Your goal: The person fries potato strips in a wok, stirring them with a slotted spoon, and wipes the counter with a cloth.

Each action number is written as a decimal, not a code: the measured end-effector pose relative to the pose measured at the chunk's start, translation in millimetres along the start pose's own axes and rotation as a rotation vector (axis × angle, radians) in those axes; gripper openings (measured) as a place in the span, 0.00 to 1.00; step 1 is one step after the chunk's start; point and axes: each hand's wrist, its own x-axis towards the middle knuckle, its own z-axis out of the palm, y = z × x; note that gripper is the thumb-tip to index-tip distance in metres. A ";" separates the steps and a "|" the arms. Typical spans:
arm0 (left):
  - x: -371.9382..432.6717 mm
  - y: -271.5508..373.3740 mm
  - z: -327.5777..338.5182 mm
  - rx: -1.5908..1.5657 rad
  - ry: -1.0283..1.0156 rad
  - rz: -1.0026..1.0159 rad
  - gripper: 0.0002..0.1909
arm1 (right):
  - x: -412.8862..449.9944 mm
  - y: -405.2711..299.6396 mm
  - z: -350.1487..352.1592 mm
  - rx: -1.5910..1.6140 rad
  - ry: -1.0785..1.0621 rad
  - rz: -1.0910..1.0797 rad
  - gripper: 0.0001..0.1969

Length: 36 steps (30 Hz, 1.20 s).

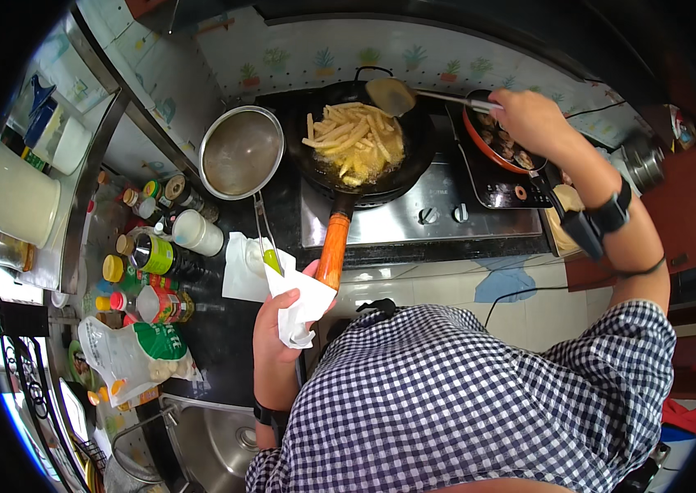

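A black wok point(419, 157) sits on the gas stove, holding fries point(357, 135) in bubbling oil. My left hand point(283, 314) is at the end of the wok's orange wooden handle point(333, 246), with a crumpled white paper towel point(301, 305) in it; the towel partly hides the fingers. My right hand point(530, 120) grips the handle of a metal spatula point(391, 97), whose blade is raised over the wok's far right rim. Left of the wok lies a round fine-mesh strainer point(242, 153), its wire handle pointing down towards the towel.
At right, a red frying pan point(489, 145) with browned pieces of food stands on an induction cooker point(499, 197). Sauce bottles point(153, 252), a white jar point(198, 233) and a plastic bag point(138, 357) crowd the left counter. A steel sink point(215, 440) lies at bottom left. White paper point(240, 277) rests beneath the strainer's handle.
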 end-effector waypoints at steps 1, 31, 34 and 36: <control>-1.2 -0.2 1.3 0.012 0.011 0.025 0.42 | 14.7 0.9 -4.2 -0.067 -0.108 0.025 0.15; -28.6 -4.0 -14.3 0.152 0.061 0.029 0.37 | -32.1 25.1 80.2 0.760 -0.259 -0.016 0.18; -25.8 -7.6 -11.3 0.147 0.051 0.018 0.37 | -44.1 18.9 42.9 0.474 -0.118 -0.118 0.17; -23.4 -8.6 -6.4 0.124 0.070 0.008 0.38 | -51.6 18.0 28.8 0.293 -0.013 -0.217 0.16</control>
